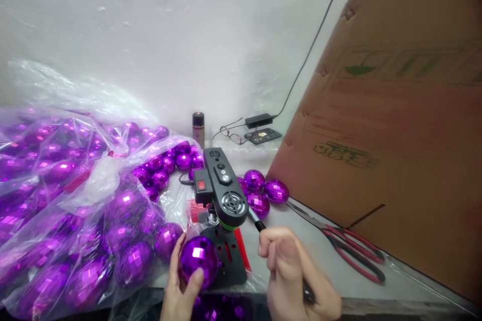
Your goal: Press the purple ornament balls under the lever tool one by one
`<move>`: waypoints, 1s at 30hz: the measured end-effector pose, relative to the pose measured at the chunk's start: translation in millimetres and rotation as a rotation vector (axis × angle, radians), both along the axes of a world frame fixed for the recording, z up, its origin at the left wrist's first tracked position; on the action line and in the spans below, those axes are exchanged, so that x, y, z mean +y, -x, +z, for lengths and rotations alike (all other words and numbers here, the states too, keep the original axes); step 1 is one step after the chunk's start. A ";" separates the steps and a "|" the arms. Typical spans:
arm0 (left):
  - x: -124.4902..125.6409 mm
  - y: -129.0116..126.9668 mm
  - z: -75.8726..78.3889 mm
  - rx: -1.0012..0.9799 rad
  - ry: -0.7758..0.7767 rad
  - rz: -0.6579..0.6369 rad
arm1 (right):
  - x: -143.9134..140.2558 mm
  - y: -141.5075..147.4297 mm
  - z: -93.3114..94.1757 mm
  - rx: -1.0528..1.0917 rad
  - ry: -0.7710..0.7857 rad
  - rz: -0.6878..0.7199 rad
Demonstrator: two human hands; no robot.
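With the left hand (184,286) cupping a purple faceted ball (199,260) at the black machine's (222,195) six o'clock, the right hand (291,271), clenched around a black-handled tool (257,221), probably needs a steady, lined-up approach from four o'clock.

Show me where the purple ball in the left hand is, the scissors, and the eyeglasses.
purple ball (199,257), head view, on its faceted front face.
scissors (352,250), head view, on the red and black handles.
eyeglasses (234,136), head view, on the frame by the wall.
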State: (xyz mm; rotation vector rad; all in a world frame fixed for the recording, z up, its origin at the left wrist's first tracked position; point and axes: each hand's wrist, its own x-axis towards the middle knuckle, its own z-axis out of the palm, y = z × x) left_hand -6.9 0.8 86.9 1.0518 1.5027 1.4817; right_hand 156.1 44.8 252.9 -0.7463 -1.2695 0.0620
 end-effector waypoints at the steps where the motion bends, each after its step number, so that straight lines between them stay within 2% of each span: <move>1: 4.1 -5.2 -9.4 0.063 0.018 0.010 | -0.2 -0.4 -0.2 -0.008 -0.004 0.003; 5: 24.5 -9.4 -27.6 0.230 0.070 0.019 | 0.3 -0.5 -1.3 -0.016 -0.016 0.003; 10: 40.1 0.5 -37.4 0.383 -0.067 -0.126 | -0.7 0.9 -1.1 -0.035 -0.034 -0.010; 13: 44.2 -2.2 -43.8 0.481 -0.148 -0.126 | -3.1 1.1 0.5 -0.028 0.009 -0.021; 16: 48.7 -13.6 -46.3 0.559 -0.151 -0.104 | -4.5 0.1 1.4 -0.035 0.003 -0.011; 18: 52.2 -23.8 -45.0 0.554 -0.132 -0.082 | -4.8 -0.9 1.2 -0.044 -0.011 0.001; 22: 56.6 -41.0 -41.1 0.425 -0.104 -0.037 | -4.7 0.1 0.6 -0.032 0.009 -0.002; 27: 55.8 -46.1 -43.3 0.381 -0.091 -0.030 | -5.1 7.8 0.6 0.010 -0.018 -0.069; 30: 54.1 -46.6 -47.1 0.387 -0.099 -0.031 | -9.1 11.1 0.4 0.040 0.031 -0.094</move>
